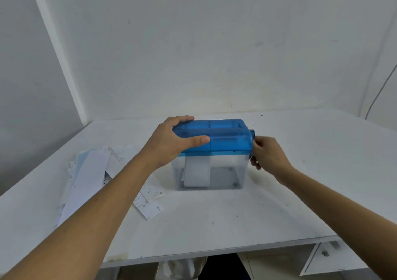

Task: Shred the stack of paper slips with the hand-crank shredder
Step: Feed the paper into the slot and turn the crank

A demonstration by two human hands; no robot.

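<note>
Presently, shredding looks underway. Small hand-crank shredder (212, 150) with a translucent blue plastic top sits mid-table on the scuffed white tabletop (214, 226), its clear plastic catch bin (236, 172) facing the person. Left hand (171, 142) clamps the left end of the blue top: thumb laid along the near face, fingers hooked over the far edge. Likely reason: a light box like this would skid or tip under cranking, so it gets pinned down. Right hand (268, 157) sits tight against the right side, just below the round blue axle hub (252, 132). Fingers curled, apparently round the crank handle, though the hand hides the handle itself, so the grip is a judgement. White paper (197, 172) hangs down inside the bin beneath the cutters, left of centre; cannot tell whether it is cut into strips. Loose pile of white and pale-blue paper slips (90, 172) lies on the table to the left, partly under the left forearm, within easy reach for feeding. Much of the pile remains, so the job seems early. Risk: overfeeding could jam the cutters.
</note>
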